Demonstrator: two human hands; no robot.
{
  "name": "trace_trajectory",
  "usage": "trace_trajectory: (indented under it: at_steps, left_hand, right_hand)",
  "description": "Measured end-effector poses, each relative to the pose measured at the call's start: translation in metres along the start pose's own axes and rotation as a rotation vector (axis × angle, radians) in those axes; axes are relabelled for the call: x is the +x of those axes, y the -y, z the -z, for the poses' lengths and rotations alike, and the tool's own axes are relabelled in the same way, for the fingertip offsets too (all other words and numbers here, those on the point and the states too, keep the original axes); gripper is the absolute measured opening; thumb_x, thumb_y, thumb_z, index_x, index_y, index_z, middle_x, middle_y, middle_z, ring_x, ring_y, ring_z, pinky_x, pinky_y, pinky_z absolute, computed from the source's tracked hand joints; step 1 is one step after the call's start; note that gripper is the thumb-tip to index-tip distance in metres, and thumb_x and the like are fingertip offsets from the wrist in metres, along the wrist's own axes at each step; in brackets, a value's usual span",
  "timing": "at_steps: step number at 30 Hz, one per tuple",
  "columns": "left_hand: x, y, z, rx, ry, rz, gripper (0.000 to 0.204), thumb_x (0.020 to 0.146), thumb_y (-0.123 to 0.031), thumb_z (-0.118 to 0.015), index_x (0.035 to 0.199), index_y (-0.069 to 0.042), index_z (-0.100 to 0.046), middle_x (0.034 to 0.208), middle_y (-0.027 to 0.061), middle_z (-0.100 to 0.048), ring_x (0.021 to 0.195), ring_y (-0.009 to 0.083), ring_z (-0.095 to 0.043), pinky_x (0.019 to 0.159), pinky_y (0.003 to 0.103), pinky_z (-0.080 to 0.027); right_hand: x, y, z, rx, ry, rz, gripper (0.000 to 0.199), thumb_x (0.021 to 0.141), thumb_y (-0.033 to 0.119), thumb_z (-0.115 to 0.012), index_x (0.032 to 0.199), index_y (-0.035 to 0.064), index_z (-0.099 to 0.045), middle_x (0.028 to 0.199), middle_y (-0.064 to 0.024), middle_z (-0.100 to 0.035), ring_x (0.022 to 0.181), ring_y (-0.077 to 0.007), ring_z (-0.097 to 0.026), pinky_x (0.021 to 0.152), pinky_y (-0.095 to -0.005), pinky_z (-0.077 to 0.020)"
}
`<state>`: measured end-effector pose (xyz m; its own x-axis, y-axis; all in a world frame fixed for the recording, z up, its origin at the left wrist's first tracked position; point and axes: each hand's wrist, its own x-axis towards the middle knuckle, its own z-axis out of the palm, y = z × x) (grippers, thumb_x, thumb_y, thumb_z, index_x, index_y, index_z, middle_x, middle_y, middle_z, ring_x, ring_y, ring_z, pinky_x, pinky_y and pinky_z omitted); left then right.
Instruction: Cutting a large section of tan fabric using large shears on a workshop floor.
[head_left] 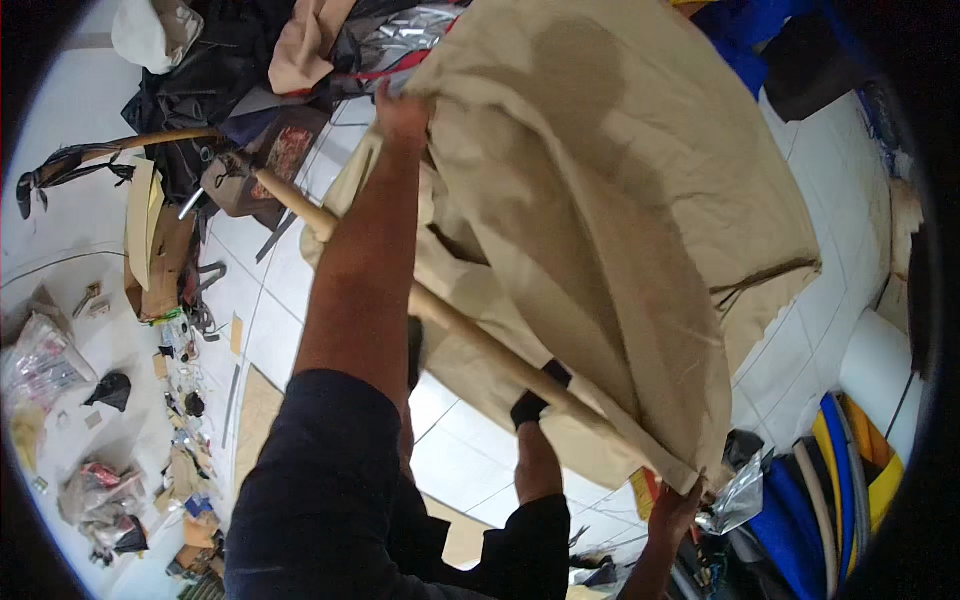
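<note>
I hold a large beige cloth [600, 200] spread out in front of me over a white tiled floor. My left hand [403, 112] is stretched far out and grips the cloth's upper edge. My right hand [676, 505], low at the right, pinches the cloth's lower corner. A long wooden pole [470, 335] runs diagonally under my left arm and behind the cloth. A lower leg in a black sock [530, 405] shows beneath the cloth.
A heap of dark and tan fabrics [250, 70] lies at the far side. Scraps, small packets and cardboard [150, 250] litter the floor at the left. Blue and yellow rolls [850, 470] and a crumpled silver foil piece [742, 492] sit at the lower right.
</note>
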<state>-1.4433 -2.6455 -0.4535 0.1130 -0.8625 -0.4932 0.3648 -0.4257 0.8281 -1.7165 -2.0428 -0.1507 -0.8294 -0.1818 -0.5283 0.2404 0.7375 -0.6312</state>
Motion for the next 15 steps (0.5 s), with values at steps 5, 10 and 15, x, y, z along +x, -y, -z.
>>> trace_trajectory:
  at_steps: [5, 10, 15]
  left_hand:
    - [0.039, -0.152, 0.006, 0.214, 0.312, -0.275, 0.058, 0.081, 0.004, -0.048, 0.135, -0.007, -0.032, 0.098, 0.0166, -0.060, 0.084, 0.0246, -0.061, 0.072, 0.039, -0.052]
    - [-0.054, -0.240, -0.053, 0.606, 0.342, -0.399, 0.051, 0.075, -0.004, -0.067, 0.123, -0.003, -0.050, 0.113, 0.0163, -0.058, 0.097, 0.0299, -0.060, 0.085, 0.036, -0.048]
    - [-0.051, -0.364, -0.109, 0.885, 0.142, -1.263, 0.038, 0.087, -0.002, -0.050, 0.125, -0.002, -0.048, 0.114, 0.0156, -0.060, 0.074, 0.0199, -0.058, 0.067, 0.033, -0.048]
  right_hand:
    - [0.011, -0.070, -0.039, 0.056, 0.014, -0.049, 0.046, 0.096, 0.031, -0.045, 0.135, 0.0073, -0.040, 0.135, -0.0138, -0.045, 0.122, -0.0254, -0.045, 0.099, -0.0374, -0.0402]
    - [0.022, 0.011, -0.048, 0.943, -0.155, -0.081, 0.053, 0.090, 0.036, -0.050, 0.129, 0.0018, -0.043, 0.126, -0.0142, -0.051, 0.116, -0.0254, -0.049, 0.102, -0.0407, -0.0344]
    - [0.027, 0.050, 0.077, -0.128, -0.436, 0.562, 0.054, 0.089, 0.032, -0.055, 0.128, -0.0037, -0.043, 0.127, -0.0162, -0.051, 0.115, -0.0299, -0.050, 0.099, -0.0405, -0.0380]
